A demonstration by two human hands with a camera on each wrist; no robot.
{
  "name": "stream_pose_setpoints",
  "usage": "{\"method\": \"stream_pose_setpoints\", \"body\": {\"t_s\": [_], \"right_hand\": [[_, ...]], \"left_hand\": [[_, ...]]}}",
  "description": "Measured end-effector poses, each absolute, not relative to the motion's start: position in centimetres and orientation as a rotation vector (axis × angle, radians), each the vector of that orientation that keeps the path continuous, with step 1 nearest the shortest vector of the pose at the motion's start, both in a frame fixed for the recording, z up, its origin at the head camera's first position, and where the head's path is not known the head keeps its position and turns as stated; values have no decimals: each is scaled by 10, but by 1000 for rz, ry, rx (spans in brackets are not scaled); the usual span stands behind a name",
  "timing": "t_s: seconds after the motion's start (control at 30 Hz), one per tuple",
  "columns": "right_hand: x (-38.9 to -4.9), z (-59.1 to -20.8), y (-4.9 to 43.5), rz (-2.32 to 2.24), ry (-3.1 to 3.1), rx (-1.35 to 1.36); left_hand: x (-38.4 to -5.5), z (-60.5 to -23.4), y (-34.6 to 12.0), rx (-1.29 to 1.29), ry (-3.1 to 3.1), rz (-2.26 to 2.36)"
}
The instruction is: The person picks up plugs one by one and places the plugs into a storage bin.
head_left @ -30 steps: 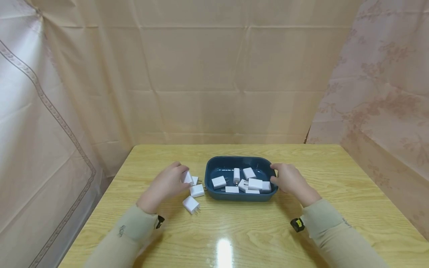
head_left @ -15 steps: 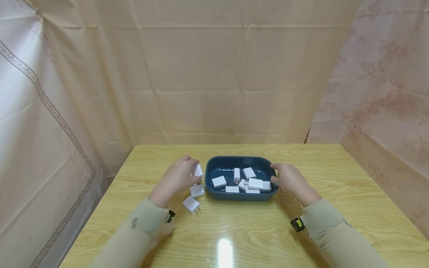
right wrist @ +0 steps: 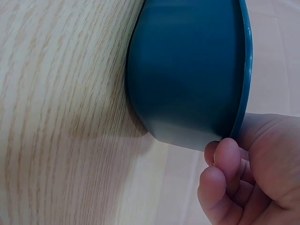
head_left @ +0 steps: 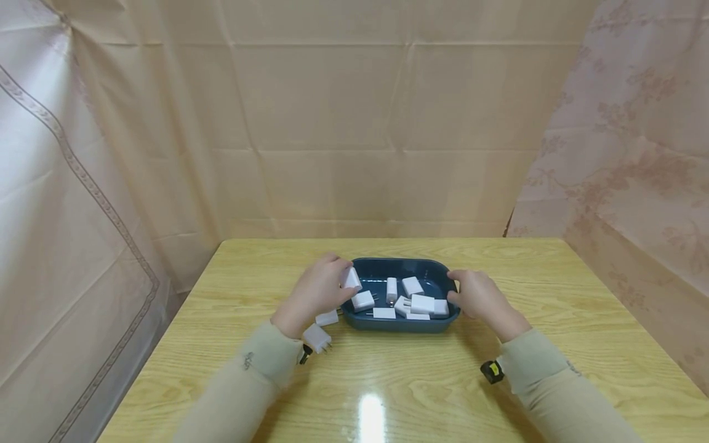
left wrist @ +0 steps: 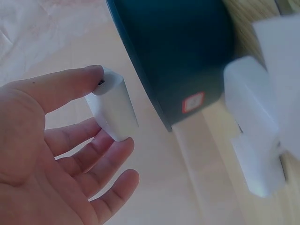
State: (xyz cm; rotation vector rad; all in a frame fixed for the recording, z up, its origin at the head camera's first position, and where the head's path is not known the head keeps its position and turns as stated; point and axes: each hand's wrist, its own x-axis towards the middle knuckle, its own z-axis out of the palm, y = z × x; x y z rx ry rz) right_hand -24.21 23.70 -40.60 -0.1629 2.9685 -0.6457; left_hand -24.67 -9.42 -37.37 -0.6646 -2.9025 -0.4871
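In the head view my left hand (head_left: 316, 286) holds a white wall charger (head_left: 350, 279) over the left rim of a dark blue bin (head_left: 396, 324). The left wrist view shows that charger (left wrist: 115, 108) pinched between thumb and fingertips, outside the bin's wall (left wrist: 173, 47). Several white chargers (head_left: 423, 304) lie inside the bin, some with metal prongs showing. My right hand (head_left: 479, 301) grips the bin's right rim. From the right wrist, the thumb is partly hidden behind the bin's rim (right wrist: 247, 51) and the fingers curl at its outer side.
Two more chargers lie on the wooden table (head_left: 421, 381) left of the bin: one charger (head_left: 317, 338) in front, another charger (head_left: 327, 318) partly covered by my left hand. A beige cloth (head_left: 354, 135) hangs behind the table's far edge.
My left hand has lifted the charger from beside the other loose ones and carried it right, to the bin's left rim. The right hand and the bin stay in place.
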Motion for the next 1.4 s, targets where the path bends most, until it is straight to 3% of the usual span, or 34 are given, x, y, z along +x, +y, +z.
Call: {"method": "stream_pose_setpoints", "body": {"t_s": [1.4], "right_hand": [[-242, -405, 237, -652, 2967, -190]], "left_hand": [[-244, -384, -70, -749, -3016, -305]]}}
